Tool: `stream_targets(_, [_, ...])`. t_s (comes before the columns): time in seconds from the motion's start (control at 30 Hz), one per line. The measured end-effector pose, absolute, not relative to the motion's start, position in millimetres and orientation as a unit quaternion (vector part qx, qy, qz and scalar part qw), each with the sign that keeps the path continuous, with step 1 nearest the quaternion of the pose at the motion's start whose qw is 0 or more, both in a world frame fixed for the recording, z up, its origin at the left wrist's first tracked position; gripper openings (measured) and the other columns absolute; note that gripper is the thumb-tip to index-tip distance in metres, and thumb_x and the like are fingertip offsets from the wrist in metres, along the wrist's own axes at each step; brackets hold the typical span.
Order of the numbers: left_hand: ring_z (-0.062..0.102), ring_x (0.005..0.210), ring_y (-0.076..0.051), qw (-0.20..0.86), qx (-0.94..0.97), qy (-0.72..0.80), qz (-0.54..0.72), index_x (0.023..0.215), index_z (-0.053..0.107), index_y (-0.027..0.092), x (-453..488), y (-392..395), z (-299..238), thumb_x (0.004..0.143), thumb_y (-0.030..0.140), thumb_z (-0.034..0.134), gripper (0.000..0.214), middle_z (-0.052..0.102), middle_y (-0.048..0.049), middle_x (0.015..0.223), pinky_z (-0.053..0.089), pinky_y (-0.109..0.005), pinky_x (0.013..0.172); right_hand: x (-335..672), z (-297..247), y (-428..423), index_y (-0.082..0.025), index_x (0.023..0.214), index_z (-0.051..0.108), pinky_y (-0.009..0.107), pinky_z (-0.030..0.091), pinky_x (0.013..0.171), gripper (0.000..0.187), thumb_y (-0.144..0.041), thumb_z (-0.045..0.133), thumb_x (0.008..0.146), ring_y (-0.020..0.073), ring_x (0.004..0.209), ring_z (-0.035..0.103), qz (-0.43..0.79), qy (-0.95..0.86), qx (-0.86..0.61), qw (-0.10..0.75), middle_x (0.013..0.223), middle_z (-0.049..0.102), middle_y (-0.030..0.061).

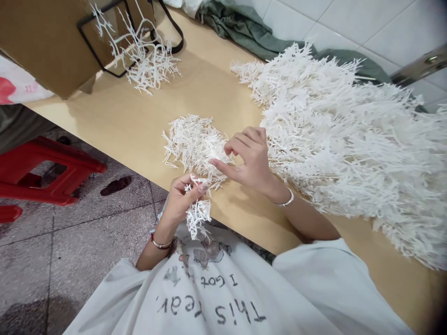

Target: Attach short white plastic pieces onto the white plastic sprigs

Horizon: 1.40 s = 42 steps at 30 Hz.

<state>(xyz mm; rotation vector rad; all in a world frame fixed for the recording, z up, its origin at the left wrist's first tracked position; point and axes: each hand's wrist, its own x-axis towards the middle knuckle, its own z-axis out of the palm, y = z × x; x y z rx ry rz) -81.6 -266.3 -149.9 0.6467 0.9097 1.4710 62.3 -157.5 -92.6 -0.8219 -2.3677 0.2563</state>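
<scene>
My left hand (184,197) is closed on a white branching plastic sprig (198,215), which hangs below the fingers in front of my shirt. My right hand (249,160) is raised over the table, thumb and index finger apart, with nothing visible between them. Just beyond both hands lies a small heap of short white plastic pieces (193,142), partly behind the right hand. To the right spreads a large pile of white branching plastic strands (335,130), close beside my right wrist.
A clump of white branched pieces (152,70) rests at the back left by a black frame (117,74) and a cardboard box (45,42). Green cloth (240,30) lies along the tiled wall. A red stool (49,172) stands on the floor left of the table (115,125).
</scene>
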Motion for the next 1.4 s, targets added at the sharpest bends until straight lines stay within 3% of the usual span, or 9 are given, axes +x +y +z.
stream_targets(0.13, [0.039,0.037,-0.004,0.605,0.284,0.382,0.638,0.053,0.059,0.015,-83,-266,-145,0.059,0.035,0.08,0.029,0.051,0.006,0.045,0.031,-0.018,0.038,62,-79,-171,-0.016,0.084,0.054,0.031,0.037,0.08,0.028,-0.042,0.046,0.091,0.0139,0.079,0.05,0.314,-0.902,-0.162,0.247,0.079,0.057,0.0023])
stream_targets(0.23, [0.041,0.034,-0.004,0.619,0.281,0.375,0.63,0.05,0.061,0.016,-85,-267,-143,0.055,0.033,0.082,0.028,0.052,0.0055,0.041,0.032,-0.018,0.036,62,-75,-181,-0.015,0.084,0.051,0.025,0.037,0.073,0.022,-0.033,0.043,0.095,0.0106,0.074,0.047,0.412,-0.893,-0.095,0.158,0.077,0.052,0.0008])
stream_targets(0.37, [0.041,0.027,-0.006,0.66,0.296,0.352,0.593,0.05,0.062,0.017,-90,-270,-143,0.059,0.037,0.08,0.029,0.054,0.0038,0.036,0.027,-0.018,0.029,62,-75,-189,-0.015,0.083,0.046,0.021,0.033,0.06,0.021,-0.03,0.039,0.096,0.0079,0.063,0.04,0.49,-0.861,-0.096,0.096,0.072,0.045,-0.0017])
stream_targets(0.47, [0.039,0.025,-0.005,0.659,0.321,0.336,0.591,0.049,0.058,0.017,-92,-275,-142,0.068,0.038,0.074,0.032,0.051,0.0044,0.034,0.024,-0.017,0.028,60,-76,-193,-0.015,0.083,0.046,0.021,0.032,0.06,0.022,-0.031,0.04,0.095,0.0082,0.064,0.04,0.508,-0.852,-0.102,0.074,0.073,0.045,-0.0013])
stream_targets(0.7, [0.038,0.03,-0.003,0.6,0.363,0.373,0.608,0.057,0.056,0.015,-97,-280,-140,0.078,0.032,0.065,0.029,0.05,0.0048,0.042,0.024,-0.015,0.031,54,-87,-200,-0.014,0.077,0.047,0.021,0.034,0.059,0.026,-0.029,0.038,0.096,0.0076,0.064,0.042,0.613,-0.77,-0.138,0.114,0.069,0.045,-0.0012])
stream_targets(0.97, [0.015,0.022,-0.001,0.805,0.222,0.164,0.526,0.053,0.046,0.018,-91,-279,-146,0.066,0.04,0.072,0.037,0.028,0.0098,0.032,0.016,-0.016,0.024,53,-96,-210,-0.017,0.064,0.038,0.022,0.027,0.05,0.034,-0.026,0.038,0.096,0.0054,0.052,0.03,0.771,-0.614,-0.056,0.156,0.059,0.032,-0.005])
stream_targets(1.13, [0.012,0.019,-0.003,0.845,0.191,0.128,0.483,0.045,0.037,0.02,-79,-271,-146,0.056,0.049,0.075,0.05,0.02,0.0092,0.026,0.011,-0.018,0.02,53,-105,-214,-0.017,0.061,0.036,0.021,0.022,0.044,0.034,-0.026,0.044,0.093,0.0049,0.046,0.025,0.859,-0.481,-0.075,0.161,0.055,0.028,-0.0068])
stream_targets(1.27, [0.008,0.018,-0.004,0.813,0.224,0.182,0.506,0.035,0.022,0.021,-69,-269,-155,0.054,0.066,0.068,0.067,0.01,0.0076,0.021,0.011,-0.021,0.018,51,-105,-214,-0.018,0.055,0.031,0.021,0.019,0.04,0.039,-0.024,0.043,0.091,0.0047,0.04,0.021,0.895,-0.409,-0.095,0.151,0.047,0.023,-0.0083])
stream_targets(1.4, [-0.005,0.022,-0.002,0.648,0.149,0.322,0.674,0.04,0.02,0.02,-70,-271,-162,0.053,0.078,0.06,0.071,-0.009,0.0112,0.026,0.005,-0.019,0.02,55,-96,-210,-0.02,0.055,0.022,0.022,0.021,0.04,0.041,-0.028,0.038,0.092,0.0057,0.039,0.019,0.887,-0.419,-0.055,0.184,0.045,0.019,-0.0083])
